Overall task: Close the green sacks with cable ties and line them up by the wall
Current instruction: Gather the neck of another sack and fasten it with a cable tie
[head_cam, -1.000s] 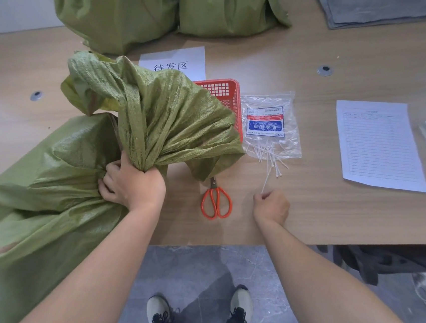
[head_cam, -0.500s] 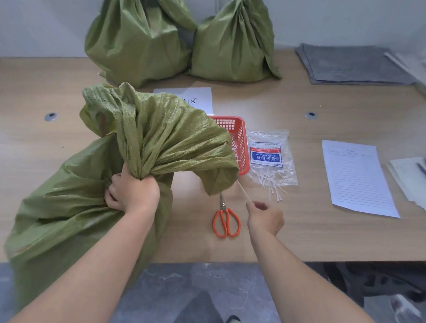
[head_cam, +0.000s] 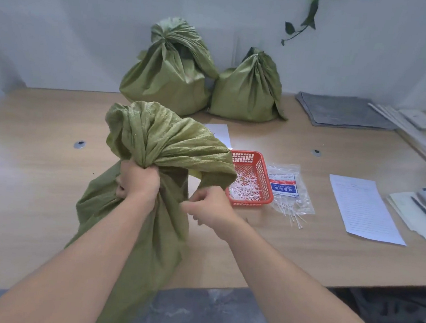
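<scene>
The sack (head_cam: 133, 221) is crinkled green woven plastic, standing at the near edge of the desk (head_cam: 34, 196), its lower part hanging past the edge. Its neck is gathered into a tight bunch and the loose top flares out above like a crumpled hood. The left hand (head_cam: 137, 182) has its grip clamped round the neck. The right hand (head_cam: 209, 206) is just right of the neck with fingers curled together; whether it holds a tie cannot be told.

Right of the sack sits a red basket (head_cam: 250, 204) of white ties, partly hidden by the hood. Beside it lies a clear bag (head_cam: 286, 186) with more ties (head_cam: 291, 214) spilled out, then a lined sheet (head_cam: 363, 209). At the far wall two closed sacks (head_cam: 167, 79) (head_cam: 247, 91) stand side by side, touching.
</scene>
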